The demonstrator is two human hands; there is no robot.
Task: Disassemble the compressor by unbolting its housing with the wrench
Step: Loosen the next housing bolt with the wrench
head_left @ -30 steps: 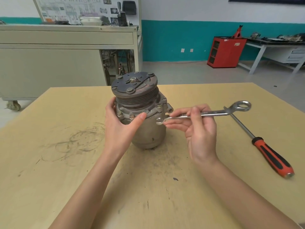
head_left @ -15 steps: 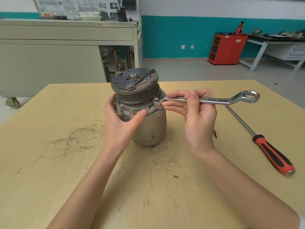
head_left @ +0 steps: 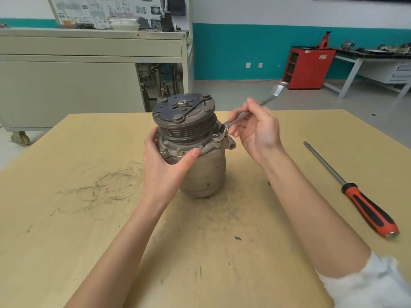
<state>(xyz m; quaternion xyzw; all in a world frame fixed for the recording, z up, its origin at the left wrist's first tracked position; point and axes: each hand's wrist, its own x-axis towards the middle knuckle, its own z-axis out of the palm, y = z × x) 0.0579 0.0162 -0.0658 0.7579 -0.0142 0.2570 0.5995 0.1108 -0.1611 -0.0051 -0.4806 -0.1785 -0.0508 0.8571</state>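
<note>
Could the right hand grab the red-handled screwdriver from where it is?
Probably, but not straight away. The screwdriver lies on the table to that side with nothing between, yet the right hand is holding the wrench and must let go first.

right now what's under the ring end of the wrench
The ring end of the wrench rests on the housing flange of the compressor. Whether a bolt head sits inside it cannot be seen, since the ring covers that spot.

The compressor stands on the worktop; screwdriver at its 3 o'clock, wrench seemingly seated at 1 o'clock.
</note>
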